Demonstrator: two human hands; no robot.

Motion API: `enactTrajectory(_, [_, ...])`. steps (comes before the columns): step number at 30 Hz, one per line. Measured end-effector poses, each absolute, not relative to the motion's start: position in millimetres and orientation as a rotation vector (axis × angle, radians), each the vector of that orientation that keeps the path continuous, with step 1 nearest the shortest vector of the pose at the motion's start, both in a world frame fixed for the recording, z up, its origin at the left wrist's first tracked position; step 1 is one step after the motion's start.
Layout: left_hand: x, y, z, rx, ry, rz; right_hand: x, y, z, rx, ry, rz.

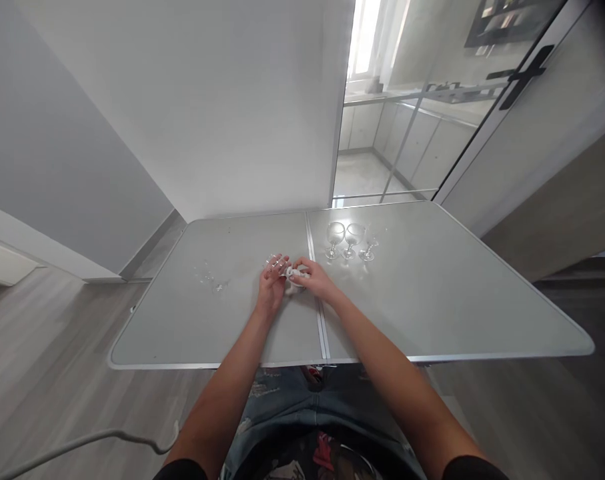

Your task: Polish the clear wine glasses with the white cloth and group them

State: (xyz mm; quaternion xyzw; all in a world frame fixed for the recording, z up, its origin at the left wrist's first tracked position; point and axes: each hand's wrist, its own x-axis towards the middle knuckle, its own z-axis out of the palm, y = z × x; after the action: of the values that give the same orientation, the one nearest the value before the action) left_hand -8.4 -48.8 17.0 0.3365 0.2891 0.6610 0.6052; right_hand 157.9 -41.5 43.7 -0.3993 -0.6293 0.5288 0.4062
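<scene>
Over the middle of the table, my left hand (pixel 271 281) is closed around a clear stemmed glass (pixel 272 261), whose bowl points away to the left. My right hand (pixel 313 279) grips a small white cloth (pixel 297 274) close against my left fingers. Part of the cloth hangs under my hands, and the glass's stem is mostly hidden. To the right of my hands, a stemmed glass (pixel 335 233) stands upright in a row with a second glass (pixel 354 235) and a third, fainter glass (pixel 368 251).
Faint clear glassware (pixel 219 287) rests on the left part of the grey table (pixel 422 293); its shape is hard to make out. A metal seam (pixel 323 330) runs across the tabletop. A wall and a glass door (pixel 392 133) border the far side.
</scene>
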Motion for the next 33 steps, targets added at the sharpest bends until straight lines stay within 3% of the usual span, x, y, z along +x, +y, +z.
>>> enactTrajectory(3, [-7, -50, 15, 0.789, 0.645, 1.524, 162, -37, 41, -0.832, -1.243, 1.885])
enactTrajectory(6, [-7, -51, 15, 0.791, 0.636, 1.527, 163, -36, 40, -0.804, -1.201, 1.918])
enactTrajectory(8, [-7, -51, 15, 0.776, 0.644, 1.542, 163, -37, 41, -0.892, -1.373, 1.677])
enactTrajectory(14, [-9, -51, 21, 0.758, 0.683, 1.588, 158, -44, 43, -0.984, -2.133, 0.522])
enactTrajectory(17, [-9, -53, 22, 0.762, 0.651, 1.591, 154, -47, 43, -0.995, -2.203, 0.345])
enactTrajectory(19, [-9, -54, 22, 0.759, 0.626, 1.581, 152, -47, 42, -1.024, -2.079, 0.547])
enactTrajectory(24, [-9, -55, 20, 0.754, 0.581, 1.552, 152, -43, 42, -0.842, -1.407, 1.635])
enactTrajectory(27, [-8, -54, 20, 0.766, 0.574, 1.541, 153, -40, 42, -0.649, -1.081, 2.043])
enactTrajectory(30, [-9, -53, 19, 0.761, 0.585, 1.543, 153, -38, 41, -0.638, -1.063, 2.024])
enactTrajectory(33, [-10, -51, 18, 0.751, 0.588, 1.573, 152, -40, 39, -0.800, -1.350, 1.623])
